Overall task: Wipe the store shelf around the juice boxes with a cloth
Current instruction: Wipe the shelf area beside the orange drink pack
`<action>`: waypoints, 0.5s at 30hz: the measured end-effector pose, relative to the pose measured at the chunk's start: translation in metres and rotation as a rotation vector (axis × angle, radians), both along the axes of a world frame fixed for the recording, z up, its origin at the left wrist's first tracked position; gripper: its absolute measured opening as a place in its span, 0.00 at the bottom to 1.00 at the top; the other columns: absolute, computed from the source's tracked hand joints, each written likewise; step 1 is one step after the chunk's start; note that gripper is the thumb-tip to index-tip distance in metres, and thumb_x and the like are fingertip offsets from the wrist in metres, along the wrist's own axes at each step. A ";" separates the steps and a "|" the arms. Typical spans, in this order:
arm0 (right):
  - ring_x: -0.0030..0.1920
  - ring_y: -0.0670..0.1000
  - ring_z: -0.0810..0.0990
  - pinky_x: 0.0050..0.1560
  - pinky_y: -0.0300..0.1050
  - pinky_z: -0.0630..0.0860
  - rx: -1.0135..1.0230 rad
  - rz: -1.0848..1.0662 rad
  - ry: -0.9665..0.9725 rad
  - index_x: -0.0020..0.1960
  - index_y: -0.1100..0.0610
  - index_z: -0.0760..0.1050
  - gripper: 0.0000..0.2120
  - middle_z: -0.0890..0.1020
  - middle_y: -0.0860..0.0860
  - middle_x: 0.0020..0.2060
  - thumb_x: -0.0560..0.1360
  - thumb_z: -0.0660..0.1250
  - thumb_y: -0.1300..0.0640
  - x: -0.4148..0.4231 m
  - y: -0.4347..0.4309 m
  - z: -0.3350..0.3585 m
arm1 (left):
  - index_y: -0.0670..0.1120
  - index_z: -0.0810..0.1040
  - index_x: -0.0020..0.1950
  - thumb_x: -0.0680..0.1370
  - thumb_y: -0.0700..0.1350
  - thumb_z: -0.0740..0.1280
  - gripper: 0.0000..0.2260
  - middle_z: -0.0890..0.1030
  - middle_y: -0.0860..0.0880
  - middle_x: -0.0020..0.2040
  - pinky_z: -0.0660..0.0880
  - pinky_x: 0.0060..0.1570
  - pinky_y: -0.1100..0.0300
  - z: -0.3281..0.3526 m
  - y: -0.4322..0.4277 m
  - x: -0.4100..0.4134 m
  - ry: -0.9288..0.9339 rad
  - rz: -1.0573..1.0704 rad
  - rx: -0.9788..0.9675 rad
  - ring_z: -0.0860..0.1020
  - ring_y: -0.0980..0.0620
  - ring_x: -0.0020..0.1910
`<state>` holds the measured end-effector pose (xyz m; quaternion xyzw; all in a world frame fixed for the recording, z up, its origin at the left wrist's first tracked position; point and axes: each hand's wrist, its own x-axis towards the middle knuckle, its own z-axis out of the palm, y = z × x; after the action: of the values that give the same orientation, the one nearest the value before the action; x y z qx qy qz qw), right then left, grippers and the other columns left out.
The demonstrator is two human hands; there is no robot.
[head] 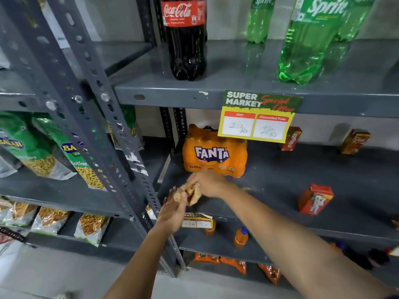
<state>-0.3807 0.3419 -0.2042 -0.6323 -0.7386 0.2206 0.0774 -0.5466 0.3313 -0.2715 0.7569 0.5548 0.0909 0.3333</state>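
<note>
On the shelf [280,180], both hands [190,197] grip the cloth [187,194].

Head camera looks down, close, at the grey shelf [269,186]

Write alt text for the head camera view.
Both hands, left hand and right hand, bunch a tan cloth at the front edge of a grey store shelf, just before a Fanta pack. Red juice boxes stand further right; a price sign hangs above.
</note>
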 end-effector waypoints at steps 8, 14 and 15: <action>0.67 0.49 0.73 0.68 0.45 0.68 -0.078 -0.015 0.007 0.53 0.53 0.84 0.21 0.78 0.45 0.65 0.71 0.59 0.71 0.044 -0.036 -0.029 | 0.43 0.43 0.78 0.75 0.59 0.29 0.36 0.44 0.46 0.80 0.41 0.76 0.53 -0.002 -0.001 0.006 -0.016 0.085 -0.022 0.42 0.53 0.77; 0.60 0.53 0.78 0.60 0.48 0.75 -0.187 -0.253 -0.070 0.51 0.49 0.84 0.26 0.80 0.48 0.62 0.72 0.57 0.73 0.130 -0.057 -0.005 | 0.44 0.40 0.78 0.82 0.56 0.38 0.27 0.39 0.48 0.79 0.35 0.74 0.57 -0.010 -0.001 0.006 0.125 -0.030 0.058 0.37 0.57 0.76; 0.57 0.55 0.79 0.56 0.50 0.78 -0.193 -0.261 -0.063 0.54 0.49 0.83 0.25 0.80 0.50 0.60 0.73 0.57 0.72 0.131 -0.051 0.004 | 0.44 0.39 0.78 0.82 0.56 0.39 0.27 0.37 0.48 0.79 0.35 0.74 0.56 -0.013 0.000 0.005 0.169 -0.065 0.074 0.35 0.57 0.75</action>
<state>-0.2499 0.2910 -0.2003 -0.7340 -0.6276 0.2587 0.0212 -0.5417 0.3314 -0.2840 0.7912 0.5524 0.0363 0.2597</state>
